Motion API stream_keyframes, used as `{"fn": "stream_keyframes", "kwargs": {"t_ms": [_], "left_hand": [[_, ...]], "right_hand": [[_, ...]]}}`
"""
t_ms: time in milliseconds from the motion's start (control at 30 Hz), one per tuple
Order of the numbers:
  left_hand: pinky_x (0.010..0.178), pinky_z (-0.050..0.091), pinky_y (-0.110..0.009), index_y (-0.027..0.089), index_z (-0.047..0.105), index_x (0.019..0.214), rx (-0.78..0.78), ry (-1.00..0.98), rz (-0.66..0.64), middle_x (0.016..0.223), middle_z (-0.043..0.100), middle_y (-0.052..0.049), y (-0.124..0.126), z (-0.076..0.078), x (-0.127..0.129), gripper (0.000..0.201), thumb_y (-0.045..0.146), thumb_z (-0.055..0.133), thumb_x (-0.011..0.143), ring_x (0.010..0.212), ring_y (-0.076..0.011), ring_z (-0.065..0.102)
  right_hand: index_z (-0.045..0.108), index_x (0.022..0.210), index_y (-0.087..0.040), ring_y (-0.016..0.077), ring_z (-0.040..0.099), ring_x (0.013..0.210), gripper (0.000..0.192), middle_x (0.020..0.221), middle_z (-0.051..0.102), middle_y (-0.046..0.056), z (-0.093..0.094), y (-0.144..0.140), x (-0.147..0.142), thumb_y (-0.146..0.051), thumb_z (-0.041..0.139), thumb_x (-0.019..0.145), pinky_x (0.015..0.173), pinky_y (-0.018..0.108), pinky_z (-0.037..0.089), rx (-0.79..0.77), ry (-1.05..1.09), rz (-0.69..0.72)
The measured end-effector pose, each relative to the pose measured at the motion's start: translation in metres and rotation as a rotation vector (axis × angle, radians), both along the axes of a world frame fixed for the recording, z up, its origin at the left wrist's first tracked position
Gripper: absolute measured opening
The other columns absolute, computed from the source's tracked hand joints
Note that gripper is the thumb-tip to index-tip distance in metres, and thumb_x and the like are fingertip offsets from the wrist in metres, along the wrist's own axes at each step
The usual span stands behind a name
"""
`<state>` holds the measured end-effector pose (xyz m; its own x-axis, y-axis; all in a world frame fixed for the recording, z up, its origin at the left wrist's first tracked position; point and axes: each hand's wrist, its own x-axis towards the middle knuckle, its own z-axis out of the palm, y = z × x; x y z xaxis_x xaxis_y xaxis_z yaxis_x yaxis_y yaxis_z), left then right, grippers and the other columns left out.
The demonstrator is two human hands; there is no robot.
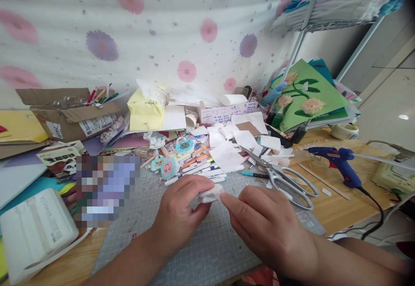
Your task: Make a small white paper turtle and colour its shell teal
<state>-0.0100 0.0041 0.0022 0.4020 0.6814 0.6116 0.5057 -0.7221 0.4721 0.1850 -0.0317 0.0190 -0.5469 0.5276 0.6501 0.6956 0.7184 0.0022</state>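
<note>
Both hands meet over the grey cutting mat: the left hand pinches a small white wad of cotton between thumb and fingers, and the right hand nips its other end with closed fingertips. Soft, light and easily torn by the look of it, the wad is best held gently at its edges. Large scissors lie just beyond, a blue glue gun farther right. A yellow tissue pack carries print too small to read
</note>
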Motion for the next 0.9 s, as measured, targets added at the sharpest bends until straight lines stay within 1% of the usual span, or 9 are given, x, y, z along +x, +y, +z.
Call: {"fn": "stream_keyframes", "kwargs": {"t_ms": [133,200,400,467,533,600,667,767,900], "left_hand": [[0.077,0.052,-0.03,0.02,0.062,0.097,0.027,0.022,0.002,0.093,0.069,-0.006,0.0,-0.001,-0.001,0.028,0.006,0.061,0.073,0.088,-0.019,0.063],[0.076,0.052,-0.03,0.02,0.062,0.098,0.048,0.03,0.005,0.092,0.068,-0.006,-0.001,-0.002,-0.001,0.03,0.005,0.061,0.072,0.088,-0.0188,0.063],[0.076,0.052,-0.031,0.02,0.062,0.098,0.065,0.028,0.016,0.092,0.068,-0.005,-0.001,-0.002,-0.001,0.031,0.004,0.06,0.071,0.088,-0.0193,0.063],[0.077,0.051,-0.03,0.02,0.063,0.097,0.038,0.002,0.027,0.092,0.068,-0.005,-0.001,-0.002,0.0,0.031,0.003,0.061,0.071,0.088,-0.0193,0.063],[0.077,0.052,-0.029,0.019,0.064,0.095,0.003,-0.025,0.03,0.092,0.069,-0.005,-0.001,-0.001,0.0,0.03,0.003,0.061,0.07,0.087,-0.019,0.064],[0.076,0.052,-0.028,0.019,0.065,0.094,-0.029,-0.041,0.022,0.091,0.069,-0.005,-0.001,0.0,0.0,0.031,0.001,0.062,0.068,0.086,-0.0184,0.064],[0.075,0.052,-0.027,0.019,0.066,0.093,-0.059,-0.055,0.023,0.09,0.069,-0.004,-0.002,0.001,0.001,0.034,-0.001,0.062,0.066,0.085,-0.0179,0.065],[0.076,0.052,-0.027,0.02,0.066,0.092,-0.087,-0.086,0.031,0.09,0.07,-0.003,-0.001,0.001,0.002,0.036,-0.003,0.061,0.064,0.086,-0.0178,0.065],[0.076,0.052,-0.028,0.02,0.066,0.09,-0.092,-0.116,0.019,0.089,0.07,-0.004,0.0,0.0,0.004,0.031,0.001,0.062,0.066,0.085,-0.0181,0.065]], "right_hand": [[0.061,0.108,-0.012,0.0152,0.047,0.052,0.023,0.064,0.054,0.001,0.0,-0.001,0.0,-0.016,0.048,0.089,0.047,0.029,0.032,-0.011,-0.027,-0.006],[0.062,0.105,-0.012,0.015,0.047,0.051,0.022,0.063,0.053,0.0,0.0,-0.002,-0.001,-0.015,0.048,0.088,0.046,0.029,0.032,-0.021,-0.024,-0.009],[0.064,0.082,-0.016,0.014,0.047,0.049,0.018,0.061,0.052,0.0,0.002,-0.002,-0.007,-0.011,0.047,0.085,0.044,0.028,0.033,-0.133,0.077,-0.007],[0.064,0.086,-0.017,0.0138,0.047,0.05,0.015,0.063,0.053,0.001,0.005,-0.002,-0.007,-0.013,0.05,0.084,0.044,0.027,0.035,-0.185,0.131,0.01],[0.064,0.095,-0.016,0.0144,0.051,0.055,0.016,0.07,0.056,0.003,0.009,-0.001,-0.005,-0.017,0.056,0.082,0.047,0.027,0.041,-0.248,0.212,0.048],[0.062,0.101,-0.017,0.0163,0.056,0.064,0.023,0.078,0.058,0.006,0.014,-0.001,-0.001,-0.02,0.06,0.079,0.054,0.028,0.048,-0.301,0.296,0.112],[0.061,0.106,-0.018,0.018,0.059,0.072,0.026,0.085,0.059,0.008,0.017,-0.002,0.003,-0.021,0.06,0.08,0.062,0.029,0.052,-0.308,0.351,0.157],[0.06,0.109,-0.019,0.0188,0.061,0.078,0.027,0.09,0.06,0.008,0.018,-0.003,0.008,-0.019,0.056,0.083,0.066,0.029,0.053,-0.264,0.333,0.145],[0.062,0.108,-0.02,0.018,0.06,0.076,0.026,0.091,0.06,0.008,0.014,-0.002,0.008,-0.017,0.053,0.084,0.064,0.03,0.052,-0.239,0.226,0.102]]}}
